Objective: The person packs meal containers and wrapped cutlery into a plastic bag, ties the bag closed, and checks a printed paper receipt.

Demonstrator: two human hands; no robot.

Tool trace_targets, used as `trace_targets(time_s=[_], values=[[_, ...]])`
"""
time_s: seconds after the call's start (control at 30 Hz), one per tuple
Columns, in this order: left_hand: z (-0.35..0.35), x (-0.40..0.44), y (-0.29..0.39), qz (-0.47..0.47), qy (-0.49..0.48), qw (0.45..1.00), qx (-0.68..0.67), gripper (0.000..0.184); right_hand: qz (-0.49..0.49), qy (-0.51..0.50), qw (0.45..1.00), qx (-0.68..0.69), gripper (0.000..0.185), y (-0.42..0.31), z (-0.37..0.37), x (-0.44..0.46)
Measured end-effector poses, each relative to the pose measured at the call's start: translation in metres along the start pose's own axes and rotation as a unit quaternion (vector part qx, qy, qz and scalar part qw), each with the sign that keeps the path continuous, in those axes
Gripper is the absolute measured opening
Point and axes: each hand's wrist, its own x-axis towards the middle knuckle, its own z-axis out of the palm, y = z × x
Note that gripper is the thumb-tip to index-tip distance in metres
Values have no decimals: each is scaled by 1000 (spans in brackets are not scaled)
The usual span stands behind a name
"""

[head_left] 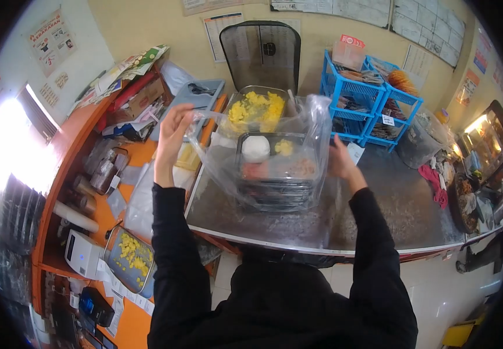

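A stack of black meal trays [280,189] stands on the metal counter inside a clear plastic bag [319,110]. The top tray holds a mound of white rice [255,149], some yellow scrambled egg [284,146] and pinkish food, seemingly under a clear lid. My left hand [174,136] is raised at the left of the stack, its fingers pinching the bag's upper left edge. At the opposite side, my right hand [343,160] has its fingers closed at the bag's right side; its fingertips are partly hidden. Behind the stack sits a glass dish [284,119] of scrambled egg.
Blue basket racks [353,96] with packets stand at the back right. A black mesh chair back [261,58] rises behind the counter [385,198]. On the orange desk at left are another dish [112,264] with egg and a white printer [82,253]. A pink cloth [435,185] hangs right.
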Motion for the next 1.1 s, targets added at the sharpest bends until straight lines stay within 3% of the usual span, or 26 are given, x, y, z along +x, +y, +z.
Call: trace_targets(time_s=[0.03,0.1,0.17,0.33,0.4,0.63,0.87,1.0,1.1], values=[[4,-5,-16,-32,15,991,-129,30,-38,-47,998,19,75,8,13,1],[14,-18,-58,-98,44,920,-376,39,-109,-141,982,58,90,25,26,14],[21,-30,-177,-281,75,904,-314,53,-131,-85,987,37,84,43,28,23],[97,-80,-177,-543,-62,706,-450,65,-129,-92,987,39,81,61,38,11],[96,-86,-173,-559,-79,684,-461,66,-131,-86,987,37,80,64,40,7],[85,-83,-162,-531,-89,707,-457,68,-166,-49,984,33,76,64,68,14],[94,-78,-183,-472,1,743,-474,70,-216,41,976,7,72,62,64,15],[104,-86,-173,-439,26,787,-434,71,-186,-43,979,71,66,48,85,22],[98,-86,-134,-426,7,843,-329,76,-170,-85,979,71,57,56,65,48]])
